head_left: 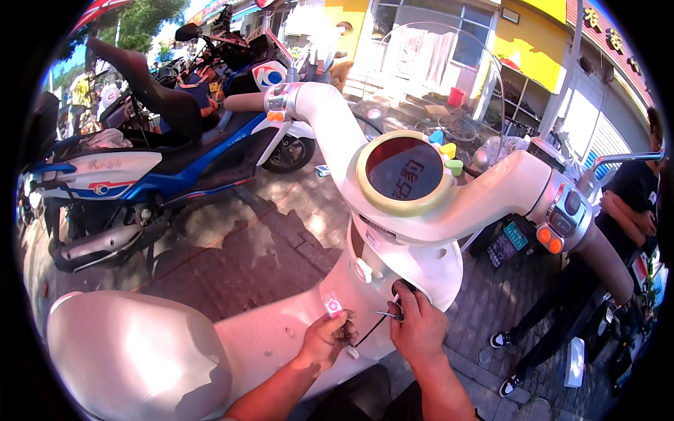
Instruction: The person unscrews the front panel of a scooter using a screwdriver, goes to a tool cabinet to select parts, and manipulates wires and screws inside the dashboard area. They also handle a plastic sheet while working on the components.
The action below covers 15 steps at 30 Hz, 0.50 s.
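Observation:
In front of me stands a pale pink-white electric scooter (281, 330). My left hand (325, 342) is closed, pinching a small white piece with a pink ring (333, 306) between thumb and finger. A thin black cable (371, 332) runs from beside that hand up toward my right hand (419, 324). The right hand is closed at the scooter's front panel, its fingertips at a dark round opening (401, 289). From its fingers a thin metal-tipped tool (383, 313) points left; its exact kind is unclear. A white hook (363, 271) sits just above on the panel.
The handlebar (484, 200) with its round display (405, 170) rises above my hands. The cream seat (137, 351) is at left. A blue-and-white motor scooter (175, 165) is parked beyond. At right stands a person in dark clothes (562, 309), near a white box (574, 363).

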Tool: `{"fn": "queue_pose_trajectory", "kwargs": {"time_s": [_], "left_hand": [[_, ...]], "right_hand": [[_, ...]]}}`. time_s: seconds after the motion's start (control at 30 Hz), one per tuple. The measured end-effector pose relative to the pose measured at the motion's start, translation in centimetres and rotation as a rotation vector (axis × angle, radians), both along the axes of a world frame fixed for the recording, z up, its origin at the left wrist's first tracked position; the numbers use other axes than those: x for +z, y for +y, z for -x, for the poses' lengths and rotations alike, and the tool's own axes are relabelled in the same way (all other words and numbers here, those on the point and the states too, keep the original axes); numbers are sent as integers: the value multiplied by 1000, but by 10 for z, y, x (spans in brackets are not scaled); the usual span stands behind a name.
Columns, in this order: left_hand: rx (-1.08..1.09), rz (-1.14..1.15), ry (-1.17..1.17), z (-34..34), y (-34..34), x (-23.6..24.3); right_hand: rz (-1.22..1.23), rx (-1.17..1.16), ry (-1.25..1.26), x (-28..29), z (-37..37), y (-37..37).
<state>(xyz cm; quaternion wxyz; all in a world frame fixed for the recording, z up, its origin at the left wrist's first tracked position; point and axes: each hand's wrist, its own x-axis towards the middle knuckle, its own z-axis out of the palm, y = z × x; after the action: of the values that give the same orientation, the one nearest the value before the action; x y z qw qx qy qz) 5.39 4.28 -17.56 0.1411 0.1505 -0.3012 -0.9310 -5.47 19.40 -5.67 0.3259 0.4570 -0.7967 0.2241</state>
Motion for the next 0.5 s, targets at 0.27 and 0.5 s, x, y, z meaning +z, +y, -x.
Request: {"fn": "queue_pose_trajectory", "kwargs": {"time_s": [0.27, 0.5], "left_hand": [[0, -31, 26, -1, 1, 5], [6, -9, 16, 0, 3, 16]], "right_hand": [[42, -6, 3, 0, -1, 0], [45, -25, -33, 0, -2, 2]]}}
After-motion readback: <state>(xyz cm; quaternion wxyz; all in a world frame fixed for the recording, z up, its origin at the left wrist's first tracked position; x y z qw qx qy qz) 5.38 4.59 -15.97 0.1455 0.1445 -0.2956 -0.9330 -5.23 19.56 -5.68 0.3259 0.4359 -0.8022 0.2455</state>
